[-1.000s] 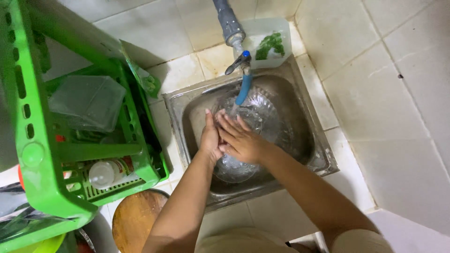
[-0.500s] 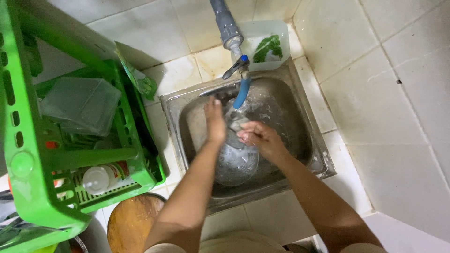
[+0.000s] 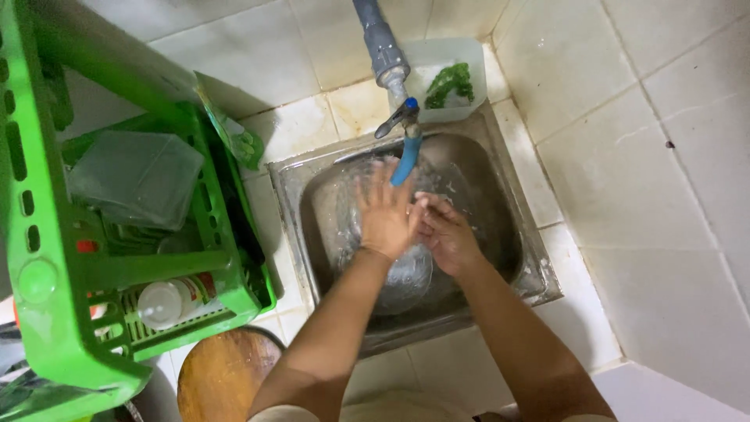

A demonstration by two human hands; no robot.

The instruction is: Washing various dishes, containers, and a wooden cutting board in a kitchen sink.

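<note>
My left hand is spread flat with its fingers apart under the blue spout of the tap, above the steel sink. My right hand touches it from the right, fingers curled against the left hand's edge. Neither hand holds anything. Water runs over both, and a glass bowl lies in the sink beneath them, partly hidden.
A green plastic rack stands to the left with a clear lidded box and a white-capped bottle. A white tub with green scrubber sits behind the sink. A round wooden stool is at the lower left. Tiled walls surround.
My hands were pressed together, then drew apart, and now meet again under the tap with the left hand spread flat. The view has shifted a little.
</note>
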